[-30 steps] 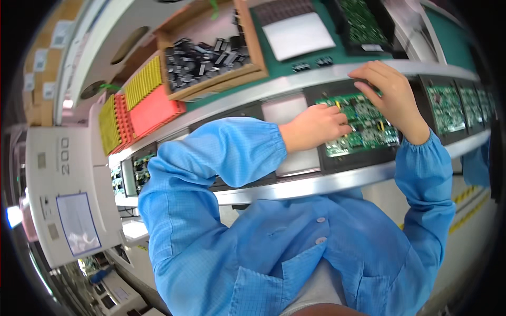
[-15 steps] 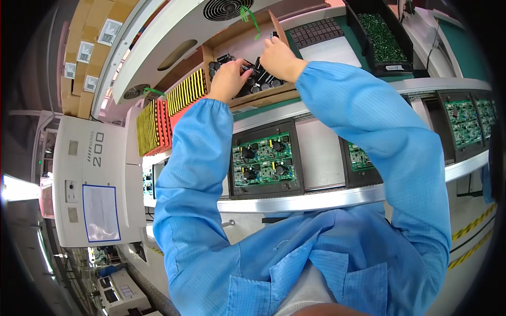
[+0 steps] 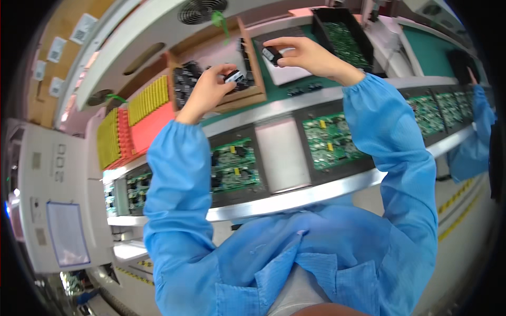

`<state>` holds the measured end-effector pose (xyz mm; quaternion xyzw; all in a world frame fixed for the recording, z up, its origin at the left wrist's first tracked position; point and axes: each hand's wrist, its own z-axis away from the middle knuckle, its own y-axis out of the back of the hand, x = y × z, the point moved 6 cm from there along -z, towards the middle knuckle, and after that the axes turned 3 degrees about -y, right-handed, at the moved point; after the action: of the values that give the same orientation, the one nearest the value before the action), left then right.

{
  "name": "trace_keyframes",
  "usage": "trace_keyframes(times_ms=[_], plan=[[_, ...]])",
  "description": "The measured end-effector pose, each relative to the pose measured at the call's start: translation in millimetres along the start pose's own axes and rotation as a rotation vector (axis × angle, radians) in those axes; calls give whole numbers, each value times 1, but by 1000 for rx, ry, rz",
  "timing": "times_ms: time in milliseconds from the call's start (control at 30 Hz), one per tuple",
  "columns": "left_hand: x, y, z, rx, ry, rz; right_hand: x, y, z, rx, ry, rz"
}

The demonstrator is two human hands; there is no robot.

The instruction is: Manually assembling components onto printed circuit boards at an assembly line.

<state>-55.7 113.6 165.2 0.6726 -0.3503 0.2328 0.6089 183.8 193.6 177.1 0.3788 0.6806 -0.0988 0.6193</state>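
Note:
My left hand (image 3: 206, 94) is closed on a black capacitor (image 3: 235, 77) with a pale side, held over the front part of a cardboard box (image 3: 240, 99). More black capacitors (image 3: 184, 79) lie in the box, heaped at its left side and along its right wall. To the right of the box, my right hand (image 3: 311, 59) pinches another black capacitor (image 3: 271, 55) between thumb and fingers, above a pale flat sheet (image 3: 287, 75). A few small dark parts (image 3: 304, 89) rest on the green mat in front of that sheet.
Circuit boards (image 3: 232, 164) in black carriers line the rail before me. Red and yellow ridged holders (image 3: 132, 118) stand left of the box. A black bin (image 3: 369, 55) of green pieces is at the back right. Another person's blue sleeve (image 3: 477, 126) shows at the far right.
Both hands have come up from among the capacitors in the box, each now with one. My right hand has moved right, out past the box. The whole view has shifted.

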Motion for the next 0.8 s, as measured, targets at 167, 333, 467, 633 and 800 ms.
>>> trace_keyframes(times_ms=[167, 333, 467, 633, 800], plan=[[51, -99, 14, -137, -166, 415, 27, 34, 97, 67, -199, -210], [61, -165, -3, -251, -172, 182, 53, 64, 153, 192, -195, 415], [67, -200, -7, -299, -211, 121, 60, 71, 193, 129, -402, 696], [76, -225, -4, -327, -354, -12, 74, 62, 209, 93, -231, 646], [68, -246, -1, -321, -461, -12, 91, 61, 207, 38, -261, 656]])
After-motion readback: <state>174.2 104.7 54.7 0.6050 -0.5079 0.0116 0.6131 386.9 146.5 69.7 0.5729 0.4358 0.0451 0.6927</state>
